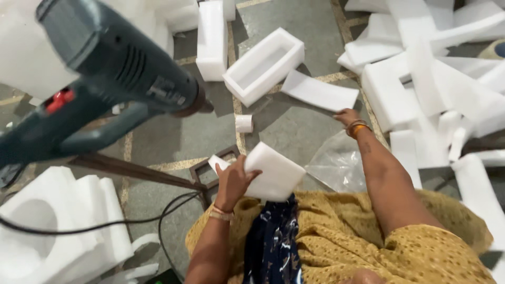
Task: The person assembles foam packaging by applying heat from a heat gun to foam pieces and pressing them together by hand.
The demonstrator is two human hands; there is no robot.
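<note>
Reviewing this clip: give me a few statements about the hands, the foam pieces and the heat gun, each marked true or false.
1. The left hand holds a white foam block. True.
2. The right hand grips the heat gun. False: it reaches to a flat foam sheet on the floor; neither hand is on the gun.
3. An open foam box lies on the floor beyond the hands. True.
4. The foam box is filled with tools. False: it looks empty.
5. A heap of white foam pieces lies on the right. True.
</note>
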